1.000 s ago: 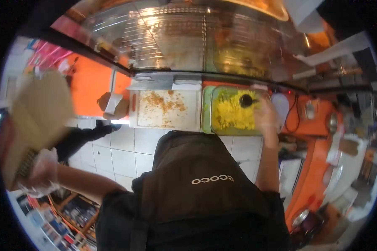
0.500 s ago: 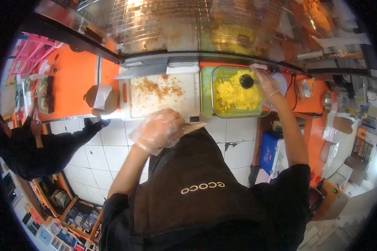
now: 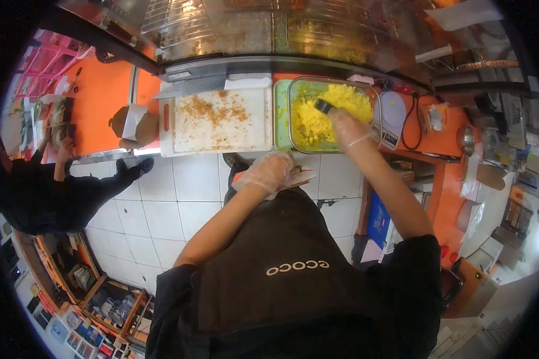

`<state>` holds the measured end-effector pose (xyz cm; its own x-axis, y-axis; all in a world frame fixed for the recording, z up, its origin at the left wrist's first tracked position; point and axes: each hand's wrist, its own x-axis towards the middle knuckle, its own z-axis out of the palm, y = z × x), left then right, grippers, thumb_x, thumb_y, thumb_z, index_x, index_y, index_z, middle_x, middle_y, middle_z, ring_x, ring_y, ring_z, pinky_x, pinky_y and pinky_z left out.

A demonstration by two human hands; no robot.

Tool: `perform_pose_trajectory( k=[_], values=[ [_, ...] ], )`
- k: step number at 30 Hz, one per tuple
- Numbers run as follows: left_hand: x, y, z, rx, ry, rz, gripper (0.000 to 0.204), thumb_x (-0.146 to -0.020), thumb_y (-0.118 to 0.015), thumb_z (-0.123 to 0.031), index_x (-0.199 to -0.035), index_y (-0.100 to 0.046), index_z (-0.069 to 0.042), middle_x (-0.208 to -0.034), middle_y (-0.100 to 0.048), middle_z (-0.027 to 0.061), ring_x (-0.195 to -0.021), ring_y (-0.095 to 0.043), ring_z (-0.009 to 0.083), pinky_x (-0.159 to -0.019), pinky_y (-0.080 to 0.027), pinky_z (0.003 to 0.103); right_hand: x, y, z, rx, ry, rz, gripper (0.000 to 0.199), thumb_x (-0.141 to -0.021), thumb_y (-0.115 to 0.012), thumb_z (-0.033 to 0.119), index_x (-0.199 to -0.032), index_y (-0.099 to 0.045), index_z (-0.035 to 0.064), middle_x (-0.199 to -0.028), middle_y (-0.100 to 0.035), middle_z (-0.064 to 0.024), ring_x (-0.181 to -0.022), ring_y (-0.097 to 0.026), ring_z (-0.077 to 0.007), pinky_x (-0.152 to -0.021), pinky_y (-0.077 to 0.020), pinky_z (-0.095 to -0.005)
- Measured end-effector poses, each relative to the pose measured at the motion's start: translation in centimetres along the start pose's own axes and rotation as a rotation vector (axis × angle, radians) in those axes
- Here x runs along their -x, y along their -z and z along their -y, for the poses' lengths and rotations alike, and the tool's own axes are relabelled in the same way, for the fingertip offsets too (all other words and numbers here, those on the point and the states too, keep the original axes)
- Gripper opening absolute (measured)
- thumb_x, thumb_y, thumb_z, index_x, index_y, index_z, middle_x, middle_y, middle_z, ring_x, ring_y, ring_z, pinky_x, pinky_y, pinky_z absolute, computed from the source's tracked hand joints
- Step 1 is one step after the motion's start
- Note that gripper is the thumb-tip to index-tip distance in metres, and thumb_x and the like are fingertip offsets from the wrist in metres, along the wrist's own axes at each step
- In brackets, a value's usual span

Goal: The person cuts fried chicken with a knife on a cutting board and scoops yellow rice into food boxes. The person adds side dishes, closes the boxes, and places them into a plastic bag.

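1. Head view, looking down your apron front at an orange counter [image 3: 102, 90]. Landmark for everything below: the white cutting board [image 3: 218, 119].
2. Board lies flat on the counter, its face scattered with brown crumbs.
3. Just right of the board, touching or nearly so: a clear rectangular tray [image 3: 299, 87] heaped with yellow shredded food [image 3: 317, 116].
4. Your right hand [image 3: 350, 128], in a thin clear glove, is over that tray, right of the board. It's clenched round a black-handled scoop [image 3: 324, 106] whose head is down in the yellow heap.
5. Your left hand [image 3: 266, 173], also gloved, sits below the board's lower right corner, off the counter and over the floor tiles. It's grasping a flat paper wrapper [image 3: 299, 176], fingers curled over the top; the wrapper sticks out to the right of the hand.
6. The two hands are apart; the wrapper is below the tray, not touching it.
7. Left of the board: a brown paper bag [image 3: 132, 122] with a white sheet on it, lying on the counter.
8. Right of the tray, farther from the board: a small white scale [image 3: 392, 116] with a black cable beside it.
9. Above the board: a glass display case [image 3: 233, 27], with a metal rack inside.
10. Far left of the board: another person [image 3: 42, 191] in dark clothes, hands up at the counter edge. Can't tell what they hold.
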<state>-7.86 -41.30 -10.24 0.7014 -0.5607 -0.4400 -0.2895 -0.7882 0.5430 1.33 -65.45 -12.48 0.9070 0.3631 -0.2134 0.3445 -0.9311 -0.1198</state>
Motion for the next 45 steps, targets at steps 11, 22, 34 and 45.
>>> perform_pose_trajectory(
  k=[11,22,34,45],
  values=[
    [-0.1,-0.7,-0.1,0.232,0.051,-0.109,0.034,-0.096,-0.061,-0.034,-0.11,-0.073,-0.006,-0.113,-0.067,0.0187,-0.111,-0.062,0.0381,-0.098,-0.047,0.048,2.6,-1.9,2.5,-0.419,-0.054,-0.115,0.023,-0.093,-0.055,0.007,-0.111,-0.069,0.0031,-0.101,-0.069,-0.0216,-0.096,-0.067,-0.0397,-0.083,-0.0529,-0.0451],
    [0.3,0.5,1.2,0.218,-0.01,-0.033,0.033,-0.097,-0.058,-0.032,-0.109,-0.072,-0.005,-0.115,-0.067,0.0157,-0.113,-0.061,0.0364,-0.1,-0.047,0.046,6.3,-3.3,0.1,-0.971,-0.34,-0.223,0.021,-0.097,-0.059,0.014,-0.112,-0.067,0.0009,-0.096,-0.068,-0.0129,-0.091,-0.066,-0.0215,-0.08,-0.0516,-0.0359],
    [0.7,1.8,2.3,0.239,-0.059,-0.034,0.032,-0.096,-0.06,-0.032,-0.114,-0.072,-0.008,-0.128,-0.062,0.0158,-0.12,-0.059,0.0353,-0.103,-0.046,0.046,5.3,-0.5,3.9,-0.428,-0.15,-0.437,0.022,-0.095,-0.053,0.004,-0.113,-0.064,-0.0007,-0.104,-0.066,-0.0239,-0.1,-0.063,-0.0429,-0.089,-0.0493,-0.0472],
    [-0.1,-1.0,3.8,0.191,-0.068,-0.015,0.034,-0.095,-0.061,-0.038,-0.114,-0.073,-0.012,-0.125,-0.064,0.0164,-0.114,-0.063,0.0344,-0.097,-0.051,0.046,5.9,-0.3,5.3,-0.481,-0.154,-0.517,0.02,-0.093,-0.056,0.002,-0.11,-0.065,-0.0042,-0.101,-0.066,-0.0246,-0.098,-0.063,-0.0418,-0.089,-0.0495,-0.0456]
  ],
)
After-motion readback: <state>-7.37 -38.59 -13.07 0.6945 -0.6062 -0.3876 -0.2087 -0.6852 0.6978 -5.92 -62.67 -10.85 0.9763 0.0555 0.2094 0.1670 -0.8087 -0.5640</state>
